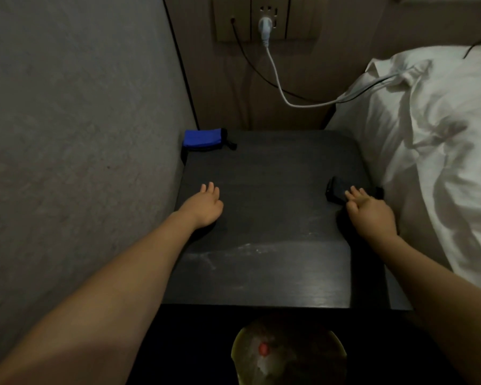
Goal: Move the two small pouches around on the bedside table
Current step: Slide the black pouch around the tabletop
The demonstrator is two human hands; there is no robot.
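Black pouch (338, 190) under right hand (371, 211) fingers; blue pouch (203, 138) apart.

A dim room. A grey textured wall (75, 107) rises on the left; a beige wall socket panel (261, 18) holds 1 white plug (265, 26). A rumpled white pillow (433, 151) lies right of the dark wooden bedside table (261, 245).

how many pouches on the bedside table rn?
2. Blue pouch sits at the far left corner by the wall. Black pouch lies near the right edge beside the bed, under the right hand's fingertips. None seem hidden.
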